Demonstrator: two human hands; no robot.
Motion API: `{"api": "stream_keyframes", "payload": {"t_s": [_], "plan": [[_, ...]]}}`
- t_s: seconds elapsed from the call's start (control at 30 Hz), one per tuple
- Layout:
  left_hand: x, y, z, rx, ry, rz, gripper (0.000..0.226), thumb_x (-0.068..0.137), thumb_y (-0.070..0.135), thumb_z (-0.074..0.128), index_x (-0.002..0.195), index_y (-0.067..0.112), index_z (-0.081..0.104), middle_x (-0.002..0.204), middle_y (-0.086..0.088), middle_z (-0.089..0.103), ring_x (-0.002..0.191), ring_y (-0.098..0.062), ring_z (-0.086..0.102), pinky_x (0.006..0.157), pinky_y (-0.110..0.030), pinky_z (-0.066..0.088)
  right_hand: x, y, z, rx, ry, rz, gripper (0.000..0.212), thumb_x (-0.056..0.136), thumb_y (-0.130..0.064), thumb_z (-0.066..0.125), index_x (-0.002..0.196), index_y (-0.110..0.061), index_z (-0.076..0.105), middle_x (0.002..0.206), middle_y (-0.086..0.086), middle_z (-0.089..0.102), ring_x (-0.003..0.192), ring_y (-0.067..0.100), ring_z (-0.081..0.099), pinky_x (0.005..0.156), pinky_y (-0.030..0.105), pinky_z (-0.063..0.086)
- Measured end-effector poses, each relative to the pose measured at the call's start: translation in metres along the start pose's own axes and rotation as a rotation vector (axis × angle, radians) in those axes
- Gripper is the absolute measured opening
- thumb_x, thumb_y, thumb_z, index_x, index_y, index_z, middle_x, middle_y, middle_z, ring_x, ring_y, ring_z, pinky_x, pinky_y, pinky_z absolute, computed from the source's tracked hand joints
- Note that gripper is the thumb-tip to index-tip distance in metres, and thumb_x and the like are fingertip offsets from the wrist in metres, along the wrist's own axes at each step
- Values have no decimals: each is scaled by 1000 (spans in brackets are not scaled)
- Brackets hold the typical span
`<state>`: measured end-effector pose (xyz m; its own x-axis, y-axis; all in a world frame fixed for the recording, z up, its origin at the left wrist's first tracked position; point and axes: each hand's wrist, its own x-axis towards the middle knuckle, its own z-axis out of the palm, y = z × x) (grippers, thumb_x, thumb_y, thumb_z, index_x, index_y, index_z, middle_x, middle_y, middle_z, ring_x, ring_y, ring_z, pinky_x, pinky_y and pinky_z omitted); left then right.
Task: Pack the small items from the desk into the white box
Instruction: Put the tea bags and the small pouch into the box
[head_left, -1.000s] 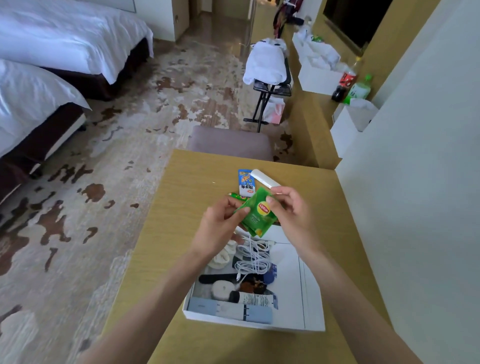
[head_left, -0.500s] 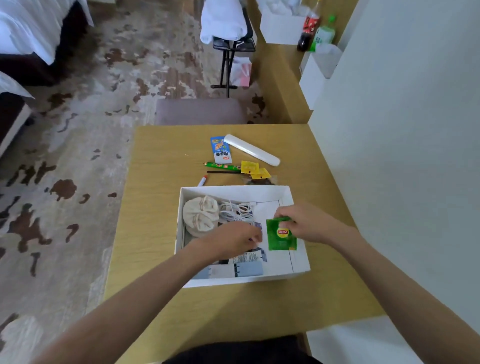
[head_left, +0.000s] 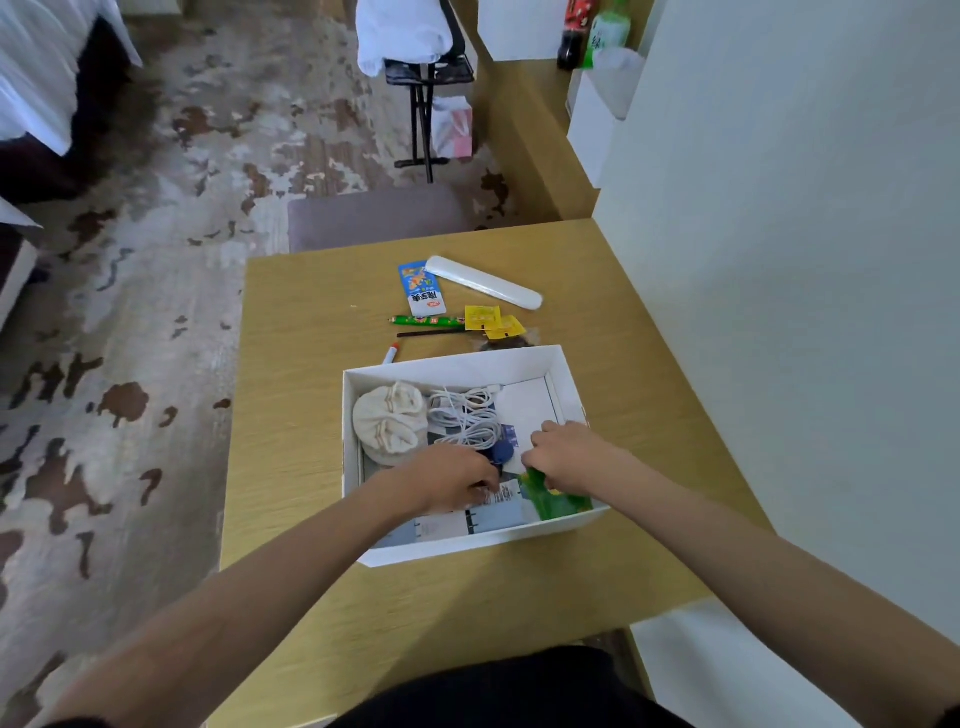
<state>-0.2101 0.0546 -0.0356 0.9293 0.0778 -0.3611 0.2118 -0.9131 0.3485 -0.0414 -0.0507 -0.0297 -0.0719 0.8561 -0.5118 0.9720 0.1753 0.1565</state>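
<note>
The green tea packet (head_left: 558, 500) is held down by the right hand (head_left: 569, 456) in the near right corner of the white box (head_left: 457, 366), its fingers closed over the upper edge. The packet's label cannot be read here. The left hand (head_left: 452, 480) lies curled on the things in the box beside it; whether something is gripped cannot be told. The remaining items are found beyond the far wall of the box, nearer to the right hand: a blue packet (head_left: 422, 288) with unreadable Chinese print, a white case (head_left: 483, 283) lying slanted, yellow sachets (head_left: 491, 322).

Matt wood-grain desk (head_left: 291, 467); matt card white box (head_left: 467, 366); glossy green sachet (head_left: 558, 501).
</note>
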Motion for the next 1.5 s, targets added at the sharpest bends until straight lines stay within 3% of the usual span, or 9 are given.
{"api": "stream_keyframes", "payload": {"t_s": [0.17, 0.3, 0.47, 0.63, 0.8, 1.13, 1.23, 1.33, 1.5], "plan": [[-3, 2, -1, -48, 37, -37, 23, 89, 23, 54, 109, 22, 64, 107, 2, 68, 95, -18, 62, 80, -37, 53, -5, 6, 7, 31, 52, -67, 32, 89, -11, 57, 121, -10, 54, 103, 12, 61, 91, 30, 61, 60, 34, 39], [-2, 0, -10, -109, 161, -94, 24, 94, 24, 47, 110, 20, 65, 109, 2, 68, 97, -17, 61, 82, -32, 50, -8, 20, -1, 41, 119, -109, 32, 92, -15, 54, 123, -15, 54, 116, 8, 61, 100, 27, 58, 74, 38, 46], [-2, 1, -29, -253, 417, -230, 21, 95, 23, 50, 106, 17, 66, 108, 1, 69, 98, -16, 61, 80, -26, 43, -28, 59, -27, 539, 317, -31, 34, 97, -30, 51, 130, -23, 56, 130, -3, 57, 120, 15, 48, 96, 32, 41], [8, -7, -56, -473, 660, -435, 18, 93, 17, 51, 100, 21, 67, 100, 6, 70, 85, -11, 60, 75, -30, 51, -23, 90, -46, 932, 542, 17, 28, 97, -26, 56, 123, -20, 62, 124, -10, 62, 109, -2, 51, 83, -2, 34], [24, -38, -87, -542, 673, -550, 19, 93, 16, 49, 99, 16, 67, 100, -3, 70, 83, -20, 61, 75, -35, 54, 16, 114, -62, 1138, 598, 94, 21, 97, -21, 56, 117, -20, 65, 111, -9, 67, 102, 3, 60, 85, 13, 46], [86, -119, -85, -421, 391, -693, 27, 91, 21, 48, 116, 24, 58, 119, -4, 63, 104, -27, 60, 85, -35, 51, 131, 139, -37, 936, 235, 285, 59, 82, 10, 53, 137, -11, 51, 121, 12, 61, 109, 26, 59, 77, 22, 46], [107, -135, -79, -285, 331, -607, 34, 89, 19, 51, 122, 24, 54, 129, -3, 56, 116, -25, 53, 91, -38, 48, 153, 148, -25, 667, 190, 257, 44, 82, 3, 55, 123, -12, 61, 121, 13, 62, 109, 32, 60, 86, 34, 51], [128, -148, -73, -200, 317, -535, 39, 87, 18, 52, 126, 22, 51, 130, -4, 52, 121, -25, 47, 90, -44, 48, 163, 150, -18, 359, 213, 154, 35, 82, 0, 49, 110, -13, 64, 115, 7, 64, 104, 29, 59, 75, 34, 46], [168, -170, -61, 67, 273, -362, 52, 88, 25, 55, 137, 16, 39, 140, -7, 45, 128, -27, 38, 96, -43, 40, 161, 152, -4, 272, 394, 53, 27, 87, -2, 49, 109, -8, 64, 112, 9, 66, 100, 32, 58, 71, 36, 42]]}}
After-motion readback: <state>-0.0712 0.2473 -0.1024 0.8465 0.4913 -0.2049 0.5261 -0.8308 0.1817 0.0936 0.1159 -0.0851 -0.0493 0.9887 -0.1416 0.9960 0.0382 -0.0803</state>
